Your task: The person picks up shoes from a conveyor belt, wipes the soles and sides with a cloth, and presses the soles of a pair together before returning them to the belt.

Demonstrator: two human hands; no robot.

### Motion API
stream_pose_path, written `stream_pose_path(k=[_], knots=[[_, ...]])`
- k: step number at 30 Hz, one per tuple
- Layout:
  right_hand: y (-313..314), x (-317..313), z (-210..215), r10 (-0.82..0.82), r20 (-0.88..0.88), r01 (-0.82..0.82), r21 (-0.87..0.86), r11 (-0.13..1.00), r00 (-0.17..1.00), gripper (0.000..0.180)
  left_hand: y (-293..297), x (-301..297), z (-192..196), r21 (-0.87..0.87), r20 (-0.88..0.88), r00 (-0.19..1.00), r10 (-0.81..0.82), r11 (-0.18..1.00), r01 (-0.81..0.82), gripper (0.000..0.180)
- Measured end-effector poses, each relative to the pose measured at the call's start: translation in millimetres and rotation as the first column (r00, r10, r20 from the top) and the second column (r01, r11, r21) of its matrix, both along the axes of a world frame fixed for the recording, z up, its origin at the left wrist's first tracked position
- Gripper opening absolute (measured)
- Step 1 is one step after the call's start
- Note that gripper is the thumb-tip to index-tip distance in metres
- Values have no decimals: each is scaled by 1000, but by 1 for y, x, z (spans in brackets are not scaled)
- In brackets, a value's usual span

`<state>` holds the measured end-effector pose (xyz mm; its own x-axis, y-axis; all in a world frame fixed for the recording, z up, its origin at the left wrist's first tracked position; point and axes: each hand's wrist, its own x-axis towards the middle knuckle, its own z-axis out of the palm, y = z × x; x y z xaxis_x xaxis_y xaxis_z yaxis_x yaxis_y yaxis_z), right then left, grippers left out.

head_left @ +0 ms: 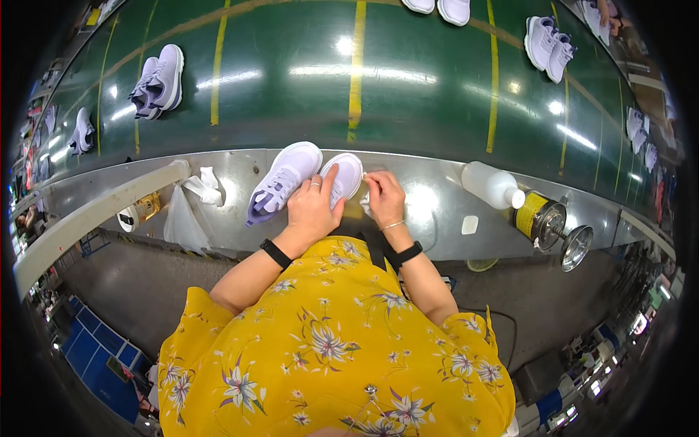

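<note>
A person's left hand (312, 207) lies with fingers spread over a pair of white lace-up sneakers with lilac trim (298, 178) on the grey metal surface (437, 200) beside a green conveyor belt (291, 87). The right hand (386, 198) pinches a small white cloth (366, 206) at the right shoe's edge. A white plastic squeeze bottle (491, 185) lies nearby.
</note>
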<state>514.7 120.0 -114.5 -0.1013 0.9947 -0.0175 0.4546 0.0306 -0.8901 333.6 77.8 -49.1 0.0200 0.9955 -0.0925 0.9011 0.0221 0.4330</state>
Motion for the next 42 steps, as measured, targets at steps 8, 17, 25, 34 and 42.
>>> stream_pose_path(k=[8,17,25,34,42], knots=[[30,3,11,-89,-21,88,-36,995,996,7,3,-24,32,-175,230,972,56,985,-15,63],[67,-24,37,91,-19,-93,-154,984,996,13,-29,-88,22,10,137,956,259,965,-262,61],[101,-119,33,525,110,-521,-66,851,844,8,-29,-87,4,57,69,959,275,959,-279,65],[140,-137,27,882,54,-840,-282,463,468,9,-32,-83,1,88,39,961,275,957,-277,61],[138,-168,9,949,15,-921,-236,309,315,10,-27,-87,6,42,82,964,252,966,-256,67]])
